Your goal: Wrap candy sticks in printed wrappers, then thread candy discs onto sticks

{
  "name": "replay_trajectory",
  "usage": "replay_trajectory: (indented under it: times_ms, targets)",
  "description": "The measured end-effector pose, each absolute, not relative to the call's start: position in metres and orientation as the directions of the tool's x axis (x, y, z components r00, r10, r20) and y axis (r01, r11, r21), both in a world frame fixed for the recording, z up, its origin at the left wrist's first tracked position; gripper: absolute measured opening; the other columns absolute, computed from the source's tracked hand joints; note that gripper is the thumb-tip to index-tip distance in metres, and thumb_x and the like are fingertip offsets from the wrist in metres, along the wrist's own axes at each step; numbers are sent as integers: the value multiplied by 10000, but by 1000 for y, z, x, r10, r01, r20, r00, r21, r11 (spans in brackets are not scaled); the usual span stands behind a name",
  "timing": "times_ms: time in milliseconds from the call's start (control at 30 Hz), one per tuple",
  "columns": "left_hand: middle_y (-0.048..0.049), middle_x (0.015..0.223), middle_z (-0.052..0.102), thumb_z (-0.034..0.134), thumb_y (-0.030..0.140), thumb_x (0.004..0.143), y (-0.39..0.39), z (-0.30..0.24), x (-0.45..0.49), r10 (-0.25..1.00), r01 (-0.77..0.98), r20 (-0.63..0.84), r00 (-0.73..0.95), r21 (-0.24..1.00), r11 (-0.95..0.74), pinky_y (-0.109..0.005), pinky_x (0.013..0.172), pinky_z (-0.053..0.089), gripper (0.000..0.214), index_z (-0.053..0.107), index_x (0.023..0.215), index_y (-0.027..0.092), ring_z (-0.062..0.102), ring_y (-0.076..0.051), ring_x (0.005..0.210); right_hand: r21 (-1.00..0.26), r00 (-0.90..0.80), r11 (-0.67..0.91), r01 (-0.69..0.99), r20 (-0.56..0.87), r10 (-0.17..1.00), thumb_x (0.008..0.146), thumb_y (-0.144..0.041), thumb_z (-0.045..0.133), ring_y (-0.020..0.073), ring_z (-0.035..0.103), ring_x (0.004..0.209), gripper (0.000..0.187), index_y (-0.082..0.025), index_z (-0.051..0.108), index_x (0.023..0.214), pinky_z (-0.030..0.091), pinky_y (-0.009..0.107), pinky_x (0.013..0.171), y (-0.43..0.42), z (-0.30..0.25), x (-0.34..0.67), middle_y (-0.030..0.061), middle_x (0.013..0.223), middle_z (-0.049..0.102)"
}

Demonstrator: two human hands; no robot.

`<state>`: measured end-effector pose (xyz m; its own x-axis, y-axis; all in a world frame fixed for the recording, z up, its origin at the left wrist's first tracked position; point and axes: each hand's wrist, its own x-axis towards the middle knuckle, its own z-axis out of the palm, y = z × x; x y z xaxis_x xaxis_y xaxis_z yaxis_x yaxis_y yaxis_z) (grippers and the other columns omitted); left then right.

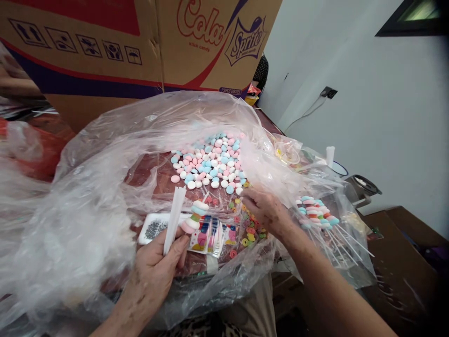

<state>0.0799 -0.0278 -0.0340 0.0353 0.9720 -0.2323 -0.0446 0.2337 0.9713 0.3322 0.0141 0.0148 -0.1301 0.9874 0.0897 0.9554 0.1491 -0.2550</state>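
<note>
My left hand is closed around a flat bundle of white sticks or strips. It also grips a candy skewer stacked with pink, green, orange, blue and white pieces. Under it lie colourful printed packets. My right hand reaches to the near right edge of a pile of pink, blue and white oval candies. Its fingers are bent together beside a white candy; whether they hold it is unclear. Small ring-shaped gummies lie scattered below that hand.
Crumpled clear plastic surrounds the candies. Several loaded candy skewers rest on plastic at right, near a metal mug. A large cardboard box stands behind. Another person's arm shows at far left.
</note>
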Motion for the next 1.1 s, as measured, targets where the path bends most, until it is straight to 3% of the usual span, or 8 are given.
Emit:
replay_trajectory:
  times_ms: [67, 100, 267, 467, 567, 700, 967, 1100]
  targets:
    - [69, 435, 487, 749, 474, 696, -29, -36, 80, 970, -45, -236, 56, 970, 239, -204, 350, 192, 417, 725, 946, 141, 341, -92, 370, 47, -130, 134, 990, -80, 988, 940, -184, 524, 200, 665, 820, 182, -179, 701, 899, 468, 258, 710, 17, 13, 343, 77, 886, 719]
    - [61, 439, 497, 744, 462, 711, -31, -39, 80, 972, -40, -228, 60, 972, 231, -205, 352, 207, 392, 729, 941, 145, 368, -99, 377, 129, -129, 147, 981, -134, 982, 933, -171, 532, 213, 665, 847, 166, -176, 696, 908, 462, 260, 711, 16, 10, 345, 92, 903, 714]
    - [52, 445, 510, 733, 423, 752, -34, -50, 80, 978, -33, -194, 71, 980, 197, -205, 383, 277, 331, 742, 937, 148, 434, -113, 408, 231, -157, 183, 955, -128, 979, 855, -59, 544, 265, 636, 995, 225, -165, 666, 1012, 435, 292, 783, 12, -4, 340, 138, 971, 689]
    - [53, 458, 526, 717, 437, 774, -36, -53, 76, 973, -32, -210, 90, 976, 214, -207, 413, 309, 359, 733, 981, 144, 449, -117, 431, 99, -135, 135, 986, -9, 991, 888, -116, 498, 194, 614, 828, 167, -185, 650, 897, 378, 260, 658, 18, -2, 347, 68, 915, 673]
    - [56, 451, 520, 709, 435, 775, -36, -55, 77, 973, -42, -213, 82, 975, 217, -213, 435, 329, 342, 718, 952, 143, 442, -115, 435, 7, -239, 239, 971, 117, 964, 875, -102, 510, 182, 587, 817, 149, -186, 628, 839, 376, 260, 697, 22, -10, 355, 51, 867, 657]
    - [59, 439, 505, 732, 449, 743, -37, -55, 81, 970, -66, -232, 70, 969, 237, -231, 461, 366, 349, 708, 917, 147, 444, -126, 441, 3, -347, 351, 936, 167, 923, 910, -117, 508, 191, 567, 792, 177, -193, 586, 770, 377, 277, 725, 24, -24, 359, 51, 804, 634]
    - [53, 475, 496, 697, 484, 796, -38, -57, 81, 963, -44, -240, 119, 968, 247, -223, 463, 321, 377, 709, 968, 149, 422, -121, 470, -13, -337, 348, 937, 220, 915, 882, -97, 514, 195, 571, 814, 145, -188, 599, 805, 391, 272, 733, 27, -31, 361, 64, 838, 648]
    - [51, 488, 499, 693, 482, 800, -37, -59, 80, 965, -68, -232, 122, 968, 242, -225, 477, 346, 417, 710, 1033, 136, 433, -126, 485, -144, -265, 322, 936, 315, 912, 881, -123, 528, 182, 594, 809, 126, -178, 631, 928, 417, 255, 725, 30, -28, 367, 45, 856, 668]
